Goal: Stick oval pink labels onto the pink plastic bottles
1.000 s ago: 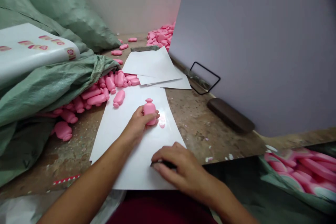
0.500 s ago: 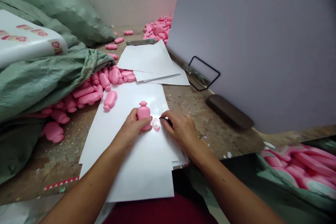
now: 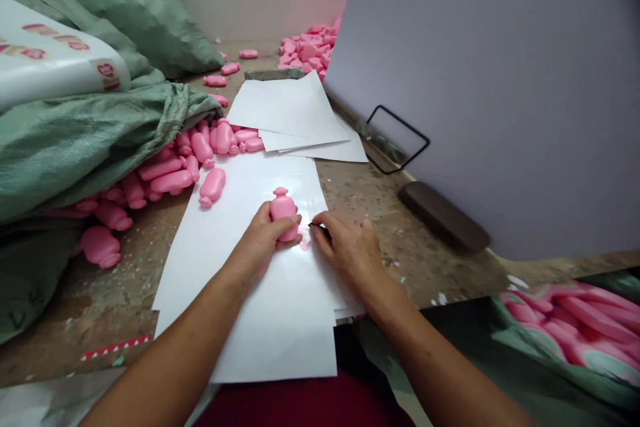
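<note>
A small pink bottle (image 3: 284,212) stands upright in my left hand (image 3: 263,235), with the fingers closed round its lower part. My right hand (image 3: 349,240) pinches a thin, dark, pointed tool (image 3: 319,227), its tip directed left toward the bottle. Between the two hands a small pink and white patch (image 3: 305,238) shows on the white sheets (image 3: 275,320); glare hides its detail. Another pink bottle (image 3: 213,185) lies on the sheets to the left of the bottle I hold.
Pink bottles (image 3: 165,173) spill from a green sack (image 3: 100,140) at left, with a printed sticker sheet (image 3: 65,60) on it. At right are a grey panel (image 3: 480,93), a black wire frame (image 3: 400,140), a brown case (image 3: 443,217) and a sack of pink pieces (image 3: 575,320).
The view has shifted slightly. My left hand has brought the bottle a little closer to the patch and partly over it, and the bottle is tilted slightly. The right hand keeps its pinch.
</note>
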`<state>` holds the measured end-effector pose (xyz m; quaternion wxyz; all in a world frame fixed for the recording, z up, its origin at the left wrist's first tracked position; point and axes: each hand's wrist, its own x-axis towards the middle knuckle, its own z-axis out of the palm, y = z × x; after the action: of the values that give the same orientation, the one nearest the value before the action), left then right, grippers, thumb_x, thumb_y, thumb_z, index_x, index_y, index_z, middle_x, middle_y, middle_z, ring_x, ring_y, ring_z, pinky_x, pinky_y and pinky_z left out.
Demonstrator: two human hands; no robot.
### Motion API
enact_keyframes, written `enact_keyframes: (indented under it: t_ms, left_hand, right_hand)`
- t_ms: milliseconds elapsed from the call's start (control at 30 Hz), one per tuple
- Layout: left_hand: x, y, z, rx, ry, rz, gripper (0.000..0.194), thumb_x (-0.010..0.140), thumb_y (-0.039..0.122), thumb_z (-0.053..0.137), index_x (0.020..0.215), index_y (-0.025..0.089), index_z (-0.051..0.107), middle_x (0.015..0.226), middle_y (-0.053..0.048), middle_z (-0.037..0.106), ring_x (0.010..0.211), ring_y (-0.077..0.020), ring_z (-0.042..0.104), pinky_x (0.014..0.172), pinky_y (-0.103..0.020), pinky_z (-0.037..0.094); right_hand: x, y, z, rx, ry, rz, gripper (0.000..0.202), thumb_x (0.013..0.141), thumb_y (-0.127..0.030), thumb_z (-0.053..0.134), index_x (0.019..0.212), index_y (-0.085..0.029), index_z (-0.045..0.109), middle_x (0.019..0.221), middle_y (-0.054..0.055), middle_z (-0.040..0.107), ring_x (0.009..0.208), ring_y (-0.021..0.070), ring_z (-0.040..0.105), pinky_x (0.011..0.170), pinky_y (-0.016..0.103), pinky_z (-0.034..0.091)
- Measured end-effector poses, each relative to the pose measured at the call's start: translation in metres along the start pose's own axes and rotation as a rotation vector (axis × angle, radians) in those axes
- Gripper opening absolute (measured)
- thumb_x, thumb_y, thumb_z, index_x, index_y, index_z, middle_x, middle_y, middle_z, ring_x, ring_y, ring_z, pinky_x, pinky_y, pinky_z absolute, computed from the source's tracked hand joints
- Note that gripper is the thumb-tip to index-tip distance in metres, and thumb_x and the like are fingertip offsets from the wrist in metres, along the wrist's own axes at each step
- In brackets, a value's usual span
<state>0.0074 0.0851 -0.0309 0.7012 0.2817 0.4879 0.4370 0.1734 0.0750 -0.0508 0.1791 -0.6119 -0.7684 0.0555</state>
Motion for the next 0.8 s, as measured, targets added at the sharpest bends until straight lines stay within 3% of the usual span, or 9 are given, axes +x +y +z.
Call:
enact_keyframes:
  t_ms: [467,633,800]
  left_hand:
    - [0.001,0.002,-0.002,-0.029,-0.019,-0.029,0.030,0.080,0.017,0.072,0.107,0.017,0.059,0.129,-0.014,0.060,0.121,-0.0278,0.062,0.102,-0.048,0.057]
    - [0.002,0.008,-0.001,-0.150,0.035,-0.096,0.029,0.082,0.011,0.069,0.108,0.013,0.059,0.129,-0.018,0.061,0.111,-0.0271,0.068,0.099,-0.045,0.059]
    - [0.004,0.011,-0.001,-0.181,0.069,-0.111,0.023,0.084,0.010,0.065,0.106,0.010,0.059,0.130,-0.021,0.061,0.107,-0.0264,0.071,0.096,-0.042,0.061]
  right_hand:
    - [0.005,-0.001,0.001,0.067,-0.034,0.034,0.017,0.093,-0.025,0.054,0.091,-0.022,0.071,0.084,0.004,0.078,0.076,0.0210,0.067,0.069,0.033,0.029]
    - [0.005,0.006,-0.001,0.117,-0.045,0.033,0.016,0.093,-0.029,0.055,0.093,-0.025,0.071,0.073,0.000,0.075,0.066,0.0182,0.066,0.063,0.029,0.033]
    - [0.003,0.008,0.000,0.098,-0.003,0.025,0.017,0.093,-0.027,0.055,0.092,-0.023,0.071,0.074,0.001,0.075,0.070,0.0199,0.067,0.068,0.031,0.032]
